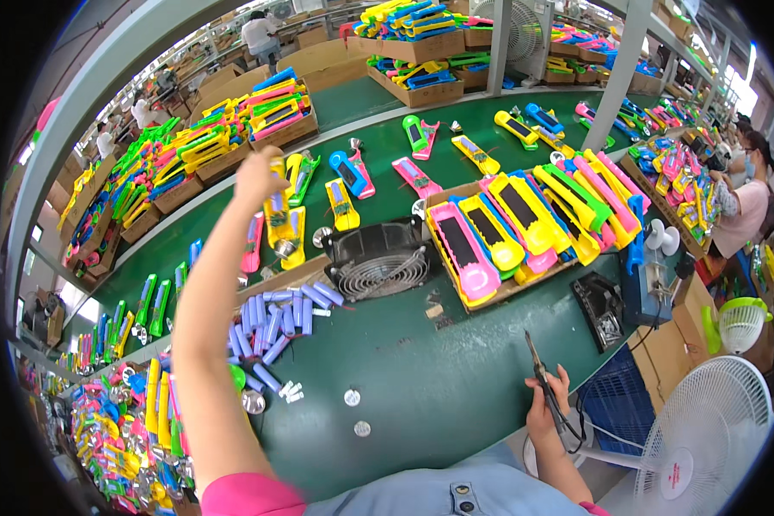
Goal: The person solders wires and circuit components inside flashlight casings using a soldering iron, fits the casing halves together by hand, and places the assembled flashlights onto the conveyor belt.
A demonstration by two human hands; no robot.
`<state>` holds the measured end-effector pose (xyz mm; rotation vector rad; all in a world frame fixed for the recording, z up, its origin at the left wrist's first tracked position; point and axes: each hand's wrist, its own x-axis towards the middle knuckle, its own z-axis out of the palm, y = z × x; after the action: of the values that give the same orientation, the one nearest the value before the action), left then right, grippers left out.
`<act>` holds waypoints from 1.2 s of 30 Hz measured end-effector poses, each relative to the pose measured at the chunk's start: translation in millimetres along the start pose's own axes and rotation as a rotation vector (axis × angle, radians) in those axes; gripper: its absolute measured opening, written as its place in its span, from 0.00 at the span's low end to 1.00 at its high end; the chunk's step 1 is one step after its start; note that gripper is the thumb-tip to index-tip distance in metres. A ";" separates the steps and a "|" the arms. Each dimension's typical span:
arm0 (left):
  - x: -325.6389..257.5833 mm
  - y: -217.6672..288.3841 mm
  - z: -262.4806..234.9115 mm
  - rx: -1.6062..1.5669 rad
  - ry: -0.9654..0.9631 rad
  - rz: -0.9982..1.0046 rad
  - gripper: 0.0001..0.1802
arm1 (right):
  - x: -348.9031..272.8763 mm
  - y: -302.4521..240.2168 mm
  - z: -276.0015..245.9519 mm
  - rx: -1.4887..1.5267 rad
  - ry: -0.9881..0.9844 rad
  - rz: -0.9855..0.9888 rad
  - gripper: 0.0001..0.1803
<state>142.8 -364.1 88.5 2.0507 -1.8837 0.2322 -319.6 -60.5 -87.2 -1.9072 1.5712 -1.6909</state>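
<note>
My left hand reaches out over the green conveyor belt, its fingers closed on the upper end of a yellow plastic lamp housing. A small circuit board and a silvery reflector show on that housing, and another yellow housing lies just beneath it. Lower right, my right hand grips a soldering iron, its tip pointing up and away over the green worktable. Several purple-blue cylindrical batteries lie in a pile by my left forearm.
A black fan unit stands at the table's back edge. Beside it is a cardboard box of coloured housings. A blue soldering station and a white fan are at right. Loose parts are heaped left. A co-worker sits far right.
</note>
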 end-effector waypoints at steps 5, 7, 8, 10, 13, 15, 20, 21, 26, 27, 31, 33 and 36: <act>-110.7 17.5 -112.2 -0.038 -0.009 0.075 0.20 | 26.5 -20.9 1.9 -0.037 -0.090 -0.213 0.13; -172.0 20.0 -117.4 -0.311 -0.075 -0.016 0.17 | 53.5 -25.1 18.6 -0.122 -0.055 -0.345 0.16; -207.8 22.4 -109.2 -0.511 -0.065 -0.050 0.16 | 69.3 -29.6 28.5 -0.174 -0.055 -0.381 0.18; -282.8 36.2 -67.4 -0.717 0.040 -0.105 0.13 | 99.5 -44.9 53.7 -0.053 -0.026 -0.349 0.27; -380.3 83.0 -10.9 -1.029 -0.013 -0.401 0.10 | 127.8 -55.3 81.4 -0.204 -0.016 -0.340 0.36; -427.8 106.6 23.5 -1.093 0.055 -0.534 0.09 | 136.4 -51.2 101.1 -0.251 -0.015 -0.272 0.38; -435.7 137.6 0.6 -0.108 0.398 -0.148 0.13 | 149.9 -48.4 122.3 -0.107 0.017 -0.077 0.30; -426.8 139.9 -9.3 -0.122 0.460 -0.073 0.15 | 154.9 -32.7 122.3 -0.064 0.047 -0.068 0.28; -410.0 134.3 -28.5 -0.474 0.061 0.380 0.11 | 148.5 -49.1 84.0 -0.013 -0.001 -0.088 0.28; -405.6 141.1 -28.4 -0.444 -0.064 0.479 0.11 | 137.1 -53.3 74.6 0.119 -0.012 -0.110 0.26; -397.1 156.4 -9.5 -0.367 -0.299 0.651 0.13 | 75.5 -63.0 23.7 0.172 -0.167 -0.291 0.33; -392.5 158.9 -2.8 -0.350 -0.342 0.691 0.14 | 32.6 -42.0 17.1 0.435 -0.274 -0.157 0.35; -387.6 154.4 1.8 -0.443 -0.467 0.672 0.08 | -3.8 -23.5 10.5 0.313 -0.527 -0.063 0.35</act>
<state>-50.7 -12.7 -26.1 1.1967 -2.5646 -0.5085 -296.9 -52.5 -77.3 -2.0216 0.9969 -1.2161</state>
